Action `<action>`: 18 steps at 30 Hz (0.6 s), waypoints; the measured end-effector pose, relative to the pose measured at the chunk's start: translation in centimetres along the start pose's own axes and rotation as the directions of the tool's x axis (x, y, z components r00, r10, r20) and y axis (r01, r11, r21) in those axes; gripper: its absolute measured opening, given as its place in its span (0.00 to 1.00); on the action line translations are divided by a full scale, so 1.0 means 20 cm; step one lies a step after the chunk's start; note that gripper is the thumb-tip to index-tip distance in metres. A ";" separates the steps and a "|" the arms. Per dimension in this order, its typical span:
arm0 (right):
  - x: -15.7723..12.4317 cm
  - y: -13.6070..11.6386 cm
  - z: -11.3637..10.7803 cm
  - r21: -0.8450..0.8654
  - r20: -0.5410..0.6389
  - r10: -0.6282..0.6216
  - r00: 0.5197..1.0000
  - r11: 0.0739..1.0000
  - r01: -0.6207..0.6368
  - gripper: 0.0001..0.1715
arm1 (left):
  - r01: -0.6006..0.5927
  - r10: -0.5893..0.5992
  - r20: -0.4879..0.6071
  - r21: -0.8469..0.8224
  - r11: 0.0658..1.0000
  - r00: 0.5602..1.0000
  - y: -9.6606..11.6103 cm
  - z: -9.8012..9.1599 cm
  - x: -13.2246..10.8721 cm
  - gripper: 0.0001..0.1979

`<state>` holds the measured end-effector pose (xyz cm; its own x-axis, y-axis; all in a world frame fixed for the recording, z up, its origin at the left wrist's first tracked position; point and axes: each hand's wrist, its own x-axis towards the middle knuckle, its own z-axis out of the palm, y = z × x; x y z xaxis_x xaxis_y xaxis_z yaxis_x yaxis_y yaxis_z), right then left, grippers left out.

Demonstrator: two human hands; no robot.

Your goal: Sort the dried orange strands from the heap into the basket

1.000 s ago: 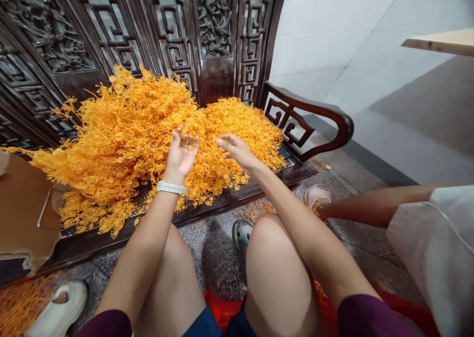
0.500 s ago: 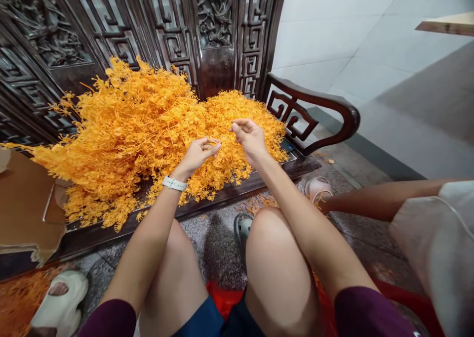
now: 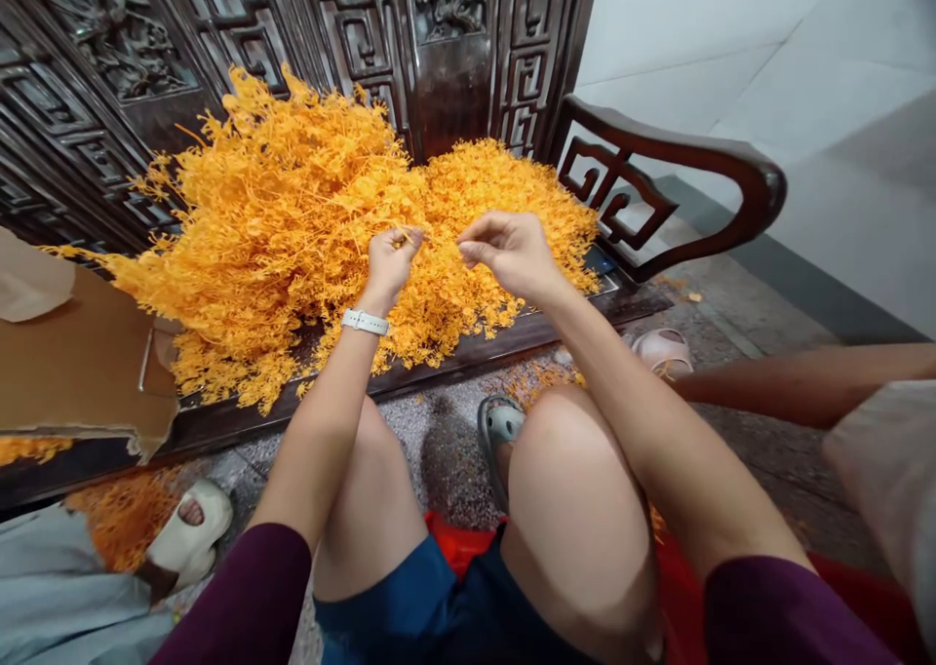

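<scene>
At the centre of the frame, we see our left hand (image 3: 389, 260) closed, thumb against fingertips, on what looks like a thin yellow strand (image 3: 400, 234), while our right hand (image 3: 519, 251) faces it with thumb and forefinger curved close together; whether anything slight sits between those, we cannot tell. Behind the hands, from left of centre to right of centre, the yellow-orange foliage (image 3: 292, 216) lies heaped on the dark carved bench (image 3: 468, 355), taller and looser at left, lower and more compact at right. We judge the handling to be partway, not finished: one small piece is in the fingers, and the bulk lies outside either grip. Which stems are already dealt with and which are left, we cannot tell from the heap. More yellow shows below the cardboard (image 3: 80, 353) at the left edge, and orange scraps (image 3: 121, 519) litter the floor at lower left.
</scene>
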<state>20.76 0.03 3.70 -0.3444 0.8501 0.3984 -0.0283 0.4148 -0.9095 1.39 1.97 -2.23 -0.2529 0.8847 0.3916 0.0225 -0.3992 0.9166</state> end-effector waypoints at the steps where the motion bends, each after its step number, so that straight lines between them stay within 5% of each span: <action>1: -0.02 -0.05 0.03 -0.050 0.091 -0.042 0.995 0.998 0.047 0.05 | -0.003 0.002 -0.004 -0.011 1.000 1.000 -0.01 0.00 0.01 0.17; 4: -0.12 -0.22 0.14 -0.093 0.324 -0.096 0.941 0.987 0.132 0.07 | 0.011 -0.013 -0.028 -0.056 0.998 1.000 -0.06 0.00 0.05 0.15; 8: -0.26 -0.45 0.21 0.017 0.556 0.008 0.831 1.000 -0.021 0.08 | 0.057 -0.053 -0.195 0.015 0.998 0.979 -0.12 -0.07 0.10 0.16; 11: -0.26 -0.48 0.19 0.097 0.685 0.027 0.728 0.987 -0.128 0.18 | 0.012 -0.008 -0.098 0.044 0.999 0.995 -0.10 -0.11 0.10 0.16; 13: -0.19 -0.41 0.16 0.244 0.580 -0.010 0.814 0.956 -0.162 0.23 | -0.001 0.002 -0.077 0.008 1.000 0.997 -0.06 -0.11 0.08 0.17; 15: -0.09 -0.29 0.10 0.378 0.278 0.041 0.960 0.914 -0.149 0.22 | 0.013 -0.018 -0.109 -0.042 0.999 0.994 -0.02 -0.08 0.05 0.19; 16: -0.04 -0.21 0.06 0.404 0.107 0.110 0.988 0.903 -0.144 0.22 | 0.026 -0.035 -0.126 -0.069 0.997 0.991 -0.01 -0.07 0.04 0.20; 18: 0.04 -0.06 -0.01 0.384 -0.124 0.268 0.955 0.901 -0.202 0.24 | 0.060 -0.078 -0.144 -0.126 0.990 0.986 0.01 -0.05 0.03 0.23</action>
<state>20.81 0.26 5.18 -0.2199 0.9636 0.1520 -0.3158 0.0771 -0.9457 0.35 2.14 -1.87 -0.3907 0.8692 0.3030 -0.1147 -0.3726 0.9209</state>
